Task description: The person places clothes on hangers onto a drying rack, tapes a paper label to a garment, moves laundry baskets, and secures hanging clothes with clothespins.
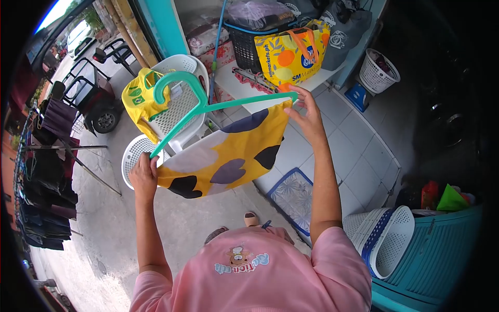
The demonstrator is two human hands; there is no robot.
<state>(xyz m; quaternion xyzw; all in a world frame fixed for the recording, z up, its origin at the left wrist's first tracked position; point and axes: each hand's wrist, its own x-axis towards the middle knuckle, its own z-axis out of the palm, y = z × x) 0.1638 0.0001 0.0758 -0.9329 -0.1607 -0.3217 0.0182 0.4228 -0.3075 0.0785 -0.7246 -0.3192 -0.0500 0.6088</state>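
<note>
Grey concrete floor [104, 229] is spreading openly left of the left hand [144, 176]; white floor tiles [345, 151] are lying below the right hand [307, 117]. The left hand, fingers closed, is gripping one end of a green plastic hanger [199, 107]; the right is pinching the other. Between them its long axis is slanting farther out rightward, its curved hook pointing away. A yellow cloth with dark, heart-like shapes [249, 143] is draping along its near edge.
</note>
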